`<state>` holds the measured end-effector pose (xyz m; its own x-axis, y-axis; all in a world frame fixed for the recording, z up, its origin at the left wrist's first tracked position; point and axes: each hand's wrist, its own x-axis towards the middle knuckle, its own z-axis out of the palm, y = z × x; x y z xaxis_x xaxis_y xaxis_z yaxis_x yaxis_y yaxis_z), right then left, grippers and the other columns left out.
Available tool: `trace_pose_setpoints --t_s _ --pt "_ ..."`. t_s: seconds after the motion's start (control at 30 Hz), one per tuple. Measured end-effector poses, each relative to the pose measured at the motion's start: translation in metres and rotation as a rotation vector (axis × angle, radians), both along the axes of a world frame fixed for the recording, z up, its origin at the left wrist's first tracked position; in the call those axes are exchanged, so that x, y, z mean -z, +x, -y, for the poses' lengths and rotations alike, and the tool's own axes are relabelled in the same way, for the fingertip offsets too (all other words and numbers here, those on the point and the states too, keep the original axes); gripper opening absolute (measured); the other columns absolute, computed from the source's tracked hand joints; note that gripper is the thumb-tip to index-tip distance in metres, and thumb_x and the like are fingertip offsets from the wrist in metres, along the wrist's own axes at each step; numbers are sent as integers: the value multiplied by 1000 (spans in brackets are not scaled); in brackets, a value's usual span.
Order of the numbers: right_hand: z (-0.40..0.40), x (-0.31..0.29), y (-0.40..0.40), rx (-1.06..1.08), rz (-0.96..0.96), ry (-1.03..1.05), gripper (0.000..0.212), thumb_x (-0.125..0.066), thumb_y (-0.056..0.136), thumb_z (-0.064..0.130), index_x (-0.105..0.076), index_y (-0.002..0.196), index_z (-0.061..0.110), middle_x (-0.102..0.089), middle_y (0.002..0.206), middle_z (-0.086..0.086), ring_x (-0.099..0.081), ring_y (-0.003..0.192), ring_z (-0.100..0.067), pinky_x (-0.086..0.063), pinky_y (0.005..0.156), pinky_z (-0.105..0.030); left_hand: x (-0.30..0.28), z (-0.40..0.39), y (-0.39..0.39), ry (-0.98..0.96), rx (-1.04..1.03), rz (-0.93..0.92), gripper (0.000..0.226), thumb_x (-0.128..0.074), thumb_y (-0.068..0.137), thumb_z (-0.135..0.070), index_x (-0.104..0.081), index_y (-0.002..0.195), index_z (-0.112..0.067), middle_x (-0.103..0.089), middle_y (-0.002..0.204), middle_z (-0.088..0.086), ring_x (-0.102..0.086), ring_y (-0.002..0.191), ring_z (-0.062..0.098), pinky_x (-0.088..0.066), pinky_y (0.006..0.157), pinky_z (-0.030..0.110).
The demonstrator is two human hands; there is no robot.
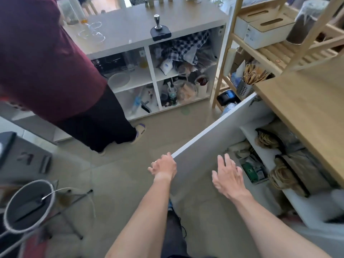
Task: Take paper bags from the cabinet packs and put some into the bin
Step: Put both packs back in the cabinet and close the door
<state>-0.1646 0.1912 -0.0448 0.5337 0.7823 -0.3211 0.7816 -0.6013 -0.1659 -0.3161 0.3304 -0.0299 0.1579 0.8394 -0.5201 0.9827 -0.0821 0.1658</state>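
Note:
The white cabinet door (pixel 219 135) stands swung open under the wooden counter (pixel 307 108). My left hand (pixel 163 167) rests against the door's free corner with loosely bent fingers and holds nothing. My right hand (pixel 228 176) hovers open, fingers spread, in front of the cabinet opening. Inside on the shelves lie packs of brown paper bags (pixel 290 173) with twisted handles, and another pack (pixel 270 138) sits higher up. A grey round bin (pixel 28 205) with a wire handle stands at the lower left on the floor.
A person in a maroon top and dark trousers (pixel 55 71) stands at the left by a white open shelf unit (pixel 154 77) full of clutter. A wooden rack (pixel 260 43) with boxes and a utensil holder is at the right.

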Motion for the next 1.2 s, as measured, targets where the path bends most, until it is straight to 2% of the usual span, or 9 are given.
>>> trace_pose_setpoints --t_s 0.37,0.5,0.57,0.7,0.77,0.83,0.97,1.1,1.2 --pt "98 -6 14 101 -61 74 62 -44 99 32 -24 153 8 -19 162 -19 -25 145 -31 -26 113 -47 -6 128 47 -195 195 74 34 -33 100 -10 -52 127 -1 -52 133 18 -49 123 40 -42 92 39" --pt "155 7 28 227 -54 48 60 -47 98 31 -27 149 6 -23 159 -22 -31 141 -34 -29 109 -48 -17 175 71 -299 257 92 36 -33 89 4 -47 122 1 -55 124 26 -56 113 45 -49 83 38" --pt "180 12 35 291 -50 31 58 -47 98 32 -29 146 6 -24 158 -22 -34 139 -35 -31 108 -48 -17 204 85 -273 315 122 35 -38 87 8 -45 120 2 -58 119 26 -60 106 44 -40 73 35" --pt "220 15 48 433 -41 30 56 -49 98 32 -31 144 5 -25 157 -22 -33 139 -35 -31 110 -49 -16 246 114 -332 425 154 27 -47 93 -3 -50 119 3 -62 119 21 -63 96 35 -44 73 34" --pt "240 12 53 551 -14 68 50 -50 97 31 -37 138 5 -33 151 -22 -40 133 -35 -36 106 -49 -11 260 131 -382 468 195 29 -46 98 -18 -60 120 -7 -63 121 11 -61 94 28 -44 70 27" --pt "256 7 56 685 40 117 42 -52 95 31 -42 127 6 -47 132 -20 -50 115 -35 -43 93 -46 -7 274 149 -456 553 142 31 -42 101 -25 -62 124 -18 -61 124 3 -60 107 23 -39 70 25" --pt "287 -3 63 933 110 126 42 -55 93 28 -47 125 2 -51 112 -20 -52 98 -37 -42 85 -45 2 305 187 -463 628 214 31 -44 100 -12 -63 123 -5 -63 126 12 -56 118 30 -45 86 30" --pt "312 -6 69 1107 170 103 55 -60 90 25 -44 135 -2 -45 126 -26 -51 104 -44 -42 89 -47 -2 324 215 -422 670 262 28 -45 99 -9 -62 119 0 -64 121 18 -60 114 33 -47 88 31" --pt "325 -7 74 1189 188 43 69 -57 92 27 -32 148 -4 -28 150 -33 -40 126 -49 -35 103 -52 -3 331 240 -482 797 195 32 -43 101 -13 -51 128 1 -57 131 18 -52 124 33 -42 99 32"
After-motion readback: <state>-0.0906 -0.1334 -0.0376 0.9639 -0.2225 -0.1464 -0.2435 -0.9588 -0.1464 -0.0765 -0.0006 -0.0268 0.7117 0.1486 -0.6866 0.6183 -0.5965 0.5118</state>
